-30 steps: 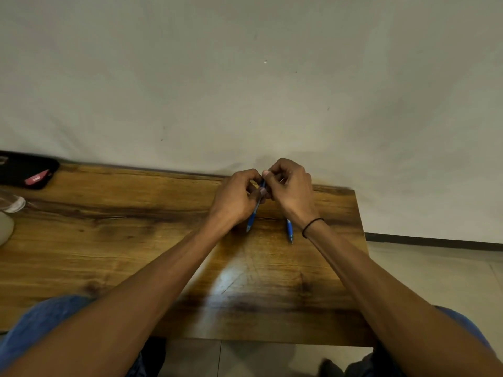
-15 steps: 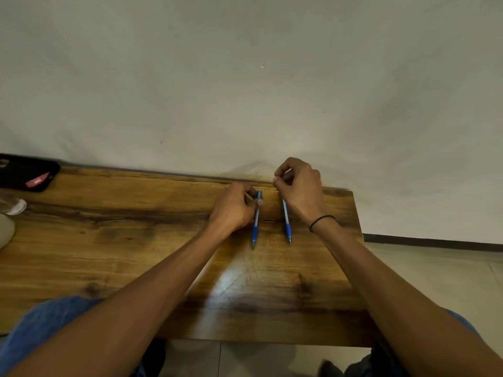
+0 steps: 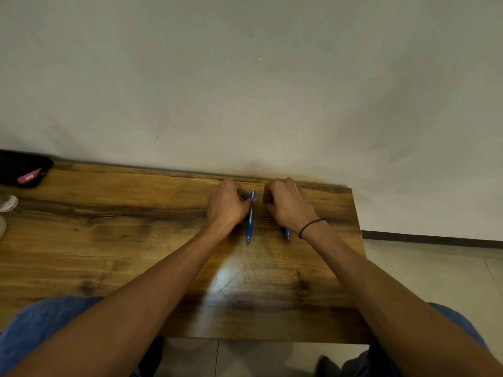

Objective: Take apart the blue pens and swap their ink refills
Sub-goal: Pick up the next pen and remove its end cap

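The fingers of both hands are curled, and most of what they do is hidden behind the knuckles. Nearest the camera, two bare forearms reach forward over blue-clad knees, which are cut off at the bottom edge, and across the wooden table (image 3: 136, 240). The left hand (image 3: 227, 205) lies on the table with its thumb and fingertips pressed against the upper part of a blue pen (image 3: 250, 219); that pen lies flat, its tip pointing toward the person. Whether the fingers actually pinch it or only touch it is hard to make out. The right hand (image 3: 288, 205), a black band (image 3: 311, 227) on its wrist, covers nearly all of a second blue pen (image 3: 287, 234), whose tip alone peeks out beside the wrist; I cannot tell if this hand grips it. The two pens lie near each other, roughly parallel. Farther off at the left, a black pouch (image 3: 24, 170) and a pale object (image 3: 8, 204) are cut off by the frame edge.
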`<state>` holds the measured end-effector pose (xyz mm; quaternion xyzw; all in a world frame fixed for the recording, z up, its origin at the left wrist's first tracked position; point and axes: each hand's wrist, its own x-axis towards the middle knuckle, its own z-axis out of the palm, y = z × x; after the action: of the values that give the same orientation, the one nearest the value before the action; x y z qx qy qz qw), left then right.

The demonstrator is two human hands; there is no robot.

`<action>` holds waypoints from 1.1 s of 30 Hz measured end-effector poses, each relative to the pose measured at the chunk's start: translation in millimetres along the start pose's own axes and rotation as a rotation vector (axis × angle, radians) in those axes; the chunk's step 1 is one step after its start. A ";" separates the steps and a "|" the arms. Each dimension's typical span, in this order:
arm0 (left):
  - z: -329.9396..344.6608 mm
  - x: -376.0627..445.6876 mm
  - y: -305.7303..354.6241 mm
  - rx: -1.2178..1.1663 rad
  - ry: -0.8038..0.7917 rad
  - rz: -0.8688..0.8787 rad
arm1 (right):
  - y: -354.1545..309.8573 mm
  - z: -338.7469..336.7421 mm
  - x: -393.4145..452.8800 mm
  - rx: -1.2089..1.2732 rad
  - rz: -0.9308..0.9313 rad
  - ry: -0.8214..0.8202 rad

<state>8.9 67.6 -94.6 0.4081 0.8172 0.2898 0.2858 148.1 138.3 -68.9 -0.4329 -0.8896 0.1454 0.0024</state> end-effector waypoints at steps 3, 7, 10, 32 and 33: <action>2.5 -0.9 -0.9 -0.007 0.008 -0.003 | -2.0 4.7 -0.5 -0.007 0.006 -0.010; 5.9 -1.9 -3.0 0.026 0.007 0.029 | -4.4 10.8 -1.4 -0.018 0.001 -0.027; 8.6 -1.1 -3.3 0.076 -0.002 0.035 | -2.6 10.5 -0.8 -0.015 -0.004 -0.038; -37.3 7.5 -4.6 0.434 -0.044 0.042 | 13.7 -14.1 4.6 0.278 0.012 0.013; -41.9 8.8 -7.2 0.506 -0.054 0.047 | 13.3 -13.4 4.9 0.279 0.008 0.012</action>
<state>-28.6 61.3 -73.7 0.4929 0.8462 0.0715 0.1895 157.0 153.3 -60.1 -0.4326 -0.8591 0.2649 0.0674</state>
